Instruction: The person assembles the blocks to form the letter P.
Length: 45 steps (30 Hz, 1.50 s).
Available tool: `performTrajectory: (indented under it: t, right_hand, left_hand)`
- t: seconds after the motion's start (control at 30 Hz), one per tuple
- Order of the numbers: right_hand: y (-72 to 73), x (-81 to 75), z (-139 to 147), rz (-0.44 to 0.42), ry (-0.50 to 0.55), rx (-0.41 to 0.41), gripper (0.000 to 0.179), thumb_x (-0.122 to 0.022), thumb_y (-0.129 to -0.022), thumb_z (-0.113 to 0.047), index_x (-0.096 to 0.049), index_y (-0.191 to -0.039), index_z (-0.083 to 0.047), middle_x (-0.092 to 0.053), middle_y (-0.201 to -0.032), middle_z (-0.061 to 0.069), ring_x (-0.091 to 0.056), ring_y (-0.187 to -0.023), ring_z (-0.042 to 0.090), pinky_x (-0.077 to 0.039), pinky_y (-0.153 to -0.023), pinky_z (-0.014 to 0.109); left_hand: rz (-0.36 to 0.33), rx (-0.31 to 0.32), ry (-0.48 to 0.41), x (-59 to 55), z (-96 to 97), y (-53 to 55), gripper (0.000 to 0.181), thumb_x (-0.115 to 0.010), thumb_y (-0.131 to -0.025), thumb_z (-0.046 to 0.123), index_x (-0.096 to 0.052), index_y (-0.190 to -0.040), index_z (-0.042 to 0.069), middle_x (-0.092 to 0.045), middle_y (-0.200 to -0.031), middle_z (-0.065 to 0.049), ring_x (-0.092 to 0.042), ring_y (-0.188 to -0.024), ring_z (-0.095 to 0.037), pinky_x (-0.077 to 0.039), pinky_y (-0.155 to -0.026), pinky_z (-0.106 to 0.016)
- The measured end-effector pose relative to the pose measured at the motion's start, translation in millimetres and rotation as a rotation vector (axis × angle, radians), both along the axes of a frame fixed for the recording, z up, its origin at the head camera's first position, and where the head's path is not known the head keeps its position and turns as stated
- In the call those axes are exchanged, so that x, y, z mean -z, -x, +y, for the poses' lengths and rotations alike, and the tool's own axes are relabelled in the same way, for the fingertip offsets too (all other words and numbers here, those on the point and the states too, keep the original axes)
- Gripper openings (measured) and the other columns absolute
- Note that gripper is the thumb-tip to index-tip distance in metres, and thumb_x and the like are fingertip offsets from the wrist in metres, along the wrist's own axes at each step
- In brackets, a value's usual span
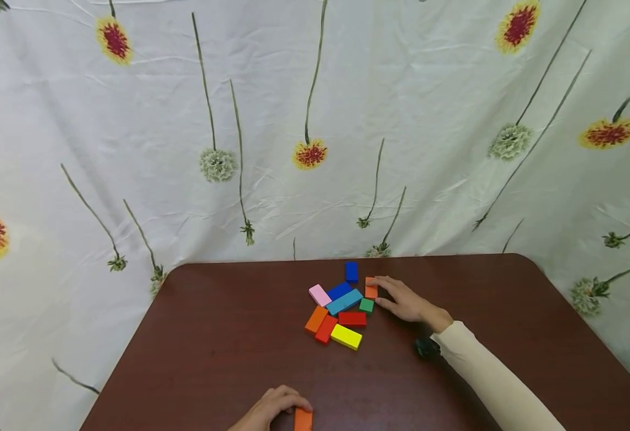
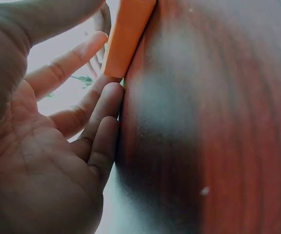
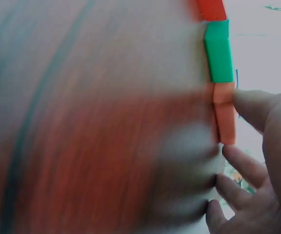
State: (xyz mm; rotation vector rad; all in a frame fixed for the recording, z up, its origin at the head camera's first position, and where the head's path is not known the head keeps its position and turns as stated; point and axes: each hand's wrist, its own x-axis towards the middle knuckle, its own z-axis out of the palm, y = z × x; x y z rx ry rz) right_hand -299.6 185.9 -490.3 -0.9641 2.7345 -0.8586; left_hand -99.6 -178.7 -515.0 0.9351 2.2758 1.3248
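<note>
At the right of a cluster of coloured blocks, my right hand (image 1: 405,302) pinches an orange block (image 1: 371,288) lying on the table. In the right wrist view the thumb presses that orange block (image 3: 225,117), with the index fingertip at its far end. A green block (image 3: 220,53) sits just beyond it. Close to the table's near side, my left hand (image 1: 278,407) holds another orange block (image 1: 303,420), cut off by the frame's lower edge. The left wrist view shows this orange block (image 2: 128,36) between thumb and fingers, the lower fingers resting against the tabletop.
The cluster includes a yellow block (image 1: 346,337), a pink block (image 1: 320,295), a light blue block (image 1: 344,302), several red, orange and dark blue ones. A dark object (image 1: 426,348) lies beside the right wrist. Behind the brown table (image 1: 212,335) hangs a flowered cloth (image 1: 272,120).
</note>
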Motion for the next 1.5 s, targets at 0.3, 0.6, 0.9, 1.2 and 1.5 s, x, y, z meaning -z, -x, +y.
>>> performTrajectory:
  t: [0.3,0.6,0.9,1.2,1.5]
  right_hand:
    - [-0.2,1.6,-5,0.047,0.048,0.088,0.042,-0.063,-0.1,-0.019,-0.053,-0.138,-0.003,-0.057,-0.14,0.017,-0.05,-0.131,0.039,-0.039,-0.109,0.057]
    - [0.9,-1.2,-7,0.018,0.043,0.11,0.047,-0.072,-0.094,-0.021,-0.056,-0.135,-0.005,-0.058,-0.138,0.016,-0.051,-0.13,0.038,-0.04,-0.109,0.057]
    - [2.3,-2.9,-7,0.014,0.02,0.153,0.047,-0.073,-0.093,-0.021,-0.056,-0.135,-0.007,-0.058,-0.139,0.015,-0.051,-0.13,0.037,-0.041,-0.109,0.056]
    - [-0.3,-3.0,-7,0.13,0.099,0.242,0.041,-0.08,-0.085,-0.019,-0.067,-0.121,-0.008,-0.066,-0.127,0.013,-0.06,-0.116,0.033,-0.047,-0.102,0.054]
    - [-10.5,-10.8,-6,0.166,0.173,0.31,0.042,-0.083,-0.081,-0.018,-0.07,-0.12,-0.012,-0.068,-0.128,0.011,-0.062,-0.112,0.032,-0.05,-0.097,0.056]
  left_hand:
    - [0.068,-0.028,-0.048,3.3,-0.6,-4.9,0.028,-0.073,-0.091,0.02,-0.067,-0.118,0.014,-0.062,-0.117,0.007,-0.049,-0.099,0.002,-0.042,-0.078,-0.024]
    - [-0.018,-0.068,-0.033,2.2,1.2,-10.2,0.02,-0.068,-0.095,0.02,-0.068,-0.114,0.015,-0.062,-0.116,0.008,-0.046,-0.097,0.003,-0.034,-0.075,-0.025]
    - [-0.078,-0.082,-0.03,2.2,-1.5,-4.5,0.023,-0.072,-0.092,0.023,-0.068,-0.113,0.016,-0.059,-0.112,0.012,-0.047,-0.097,0.003,-0.043,-0.081,-0.02]
    - [-0.012,-0.044,-0.073,1.2,-3.1,0.4,0.027,-0.077,-0.089,0.02,-0.067,-0.112,0.009,-0.061,-0.11,0.011,-0.051,-0.097,0.005,-0.048,-0.082,-0.019]
    - [-0.05,-0.048,-0.066,-0.9,-0.6,0.5,0.026,-0.076,-0.09,0.021,-0.068,-0.111,0.009,-0.061,-0.107,0.013,-0.051,-0.095,0.006,-0.049,-0.081,-0.019]
